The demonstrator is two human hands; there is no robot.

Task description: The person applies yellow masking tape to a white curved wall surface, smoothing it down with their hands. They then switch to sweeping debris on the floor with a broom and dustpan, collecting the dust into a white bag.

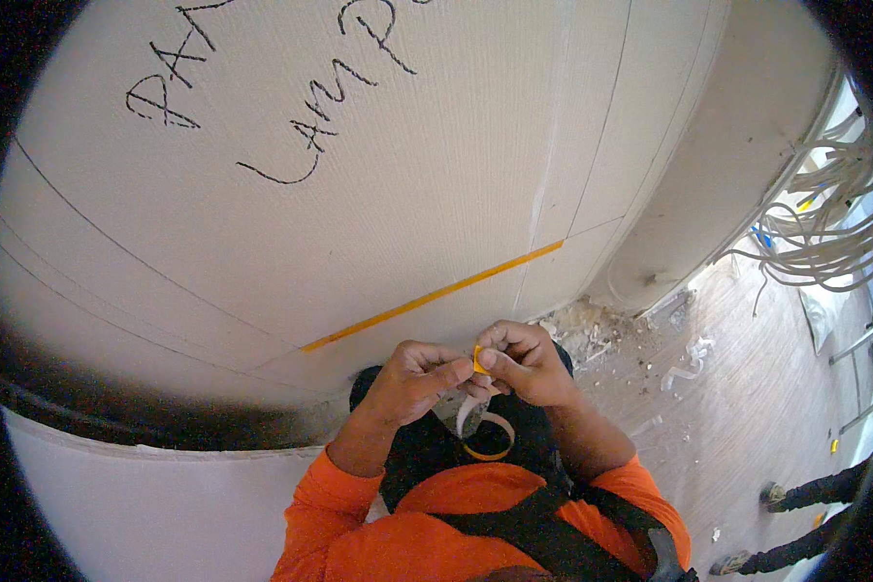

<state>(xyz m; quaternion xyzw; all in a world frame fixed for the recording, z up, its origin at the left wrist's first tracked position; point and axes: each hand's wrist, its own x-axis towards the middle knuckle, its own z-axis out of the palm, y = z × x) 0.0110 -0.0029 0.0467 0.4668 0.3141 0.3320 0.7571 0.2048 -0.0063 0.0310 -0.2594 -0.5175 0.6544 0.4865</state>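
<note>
Below the long yellow strip [433,297] on the ribbed, pale wall [388,233], the left hand [423,375] and right hand [529,364] pinch a bendy yellow tape [480,358], fingers [451,373] clamped on it. Its curly loop [492,455], pale on one side, hangs lower. Past the strip's right end, crumbly bits [589,322] litter the floor [606,427].
</note>
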